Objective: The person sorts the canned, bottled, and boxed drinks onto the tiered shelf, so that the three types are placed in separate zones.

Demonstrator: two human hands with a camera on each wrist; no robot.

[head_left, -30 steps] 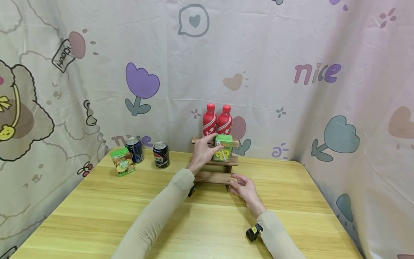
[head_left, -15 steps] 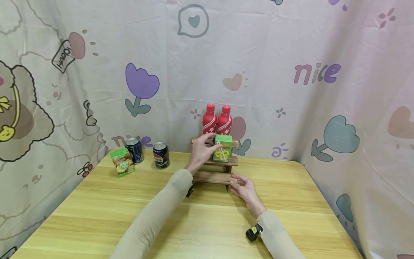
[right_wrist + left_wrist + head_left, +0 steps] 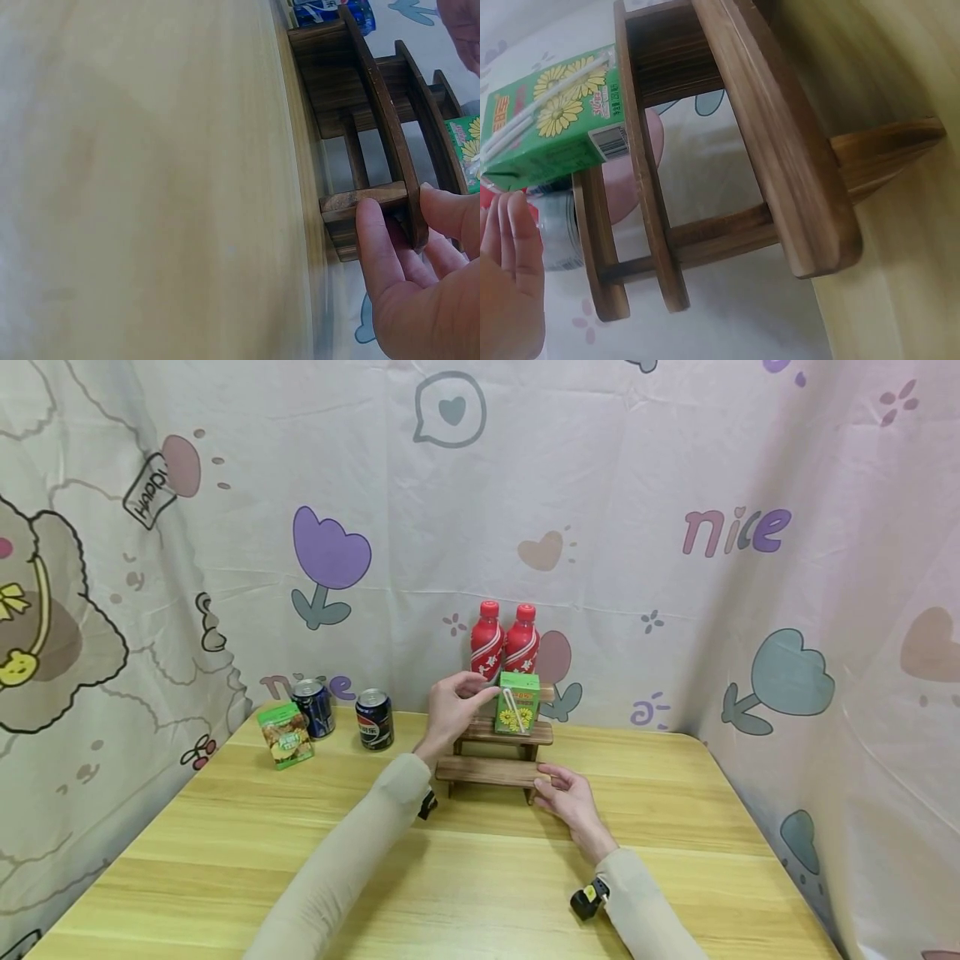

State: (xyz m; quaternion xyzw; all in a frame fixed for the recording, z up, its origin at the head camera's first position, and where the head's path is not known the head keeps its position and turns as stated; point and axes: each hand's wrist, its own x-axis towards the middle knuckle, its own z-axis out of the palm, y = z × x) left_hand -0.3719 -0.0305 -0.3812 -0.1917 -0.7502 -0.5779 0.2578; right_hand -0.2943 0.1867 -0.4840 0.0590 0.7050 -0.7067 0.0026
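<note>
A green drink carton (image 3: 517, 703) with yellow flowers and a straw stands upright toward the right end of the middle step of a three-step wooden rack (image 3: 487, 771). My left hand (image 3: 452, 710) is just left of the carton, fingers extended, holding nothing. In the left wrist view its fingertips lie a little below the carton (image 3: 562, 120). My right hand (image 3: 570, 797) pinches the right end of the rack's lowest step. In the right wrist view the thumb is over the board and the fingers (image 3: 379, 247) curl round the rack's end.
Two red bottles (image 3: 521, 639) stand on the rack's top step. At the table's back left are a dark blue can (image 3: 374, 720), another blue can (image 3: 312, 708) and a second green carton (image 3: 285, 737). A printed curtain (image 3: 622, 468) hangs behind the table.
My left hand has let go of the carton and drawn away to the left. The carton stays on the middle step, and my right hand keeps its hold on the rack.
</note>
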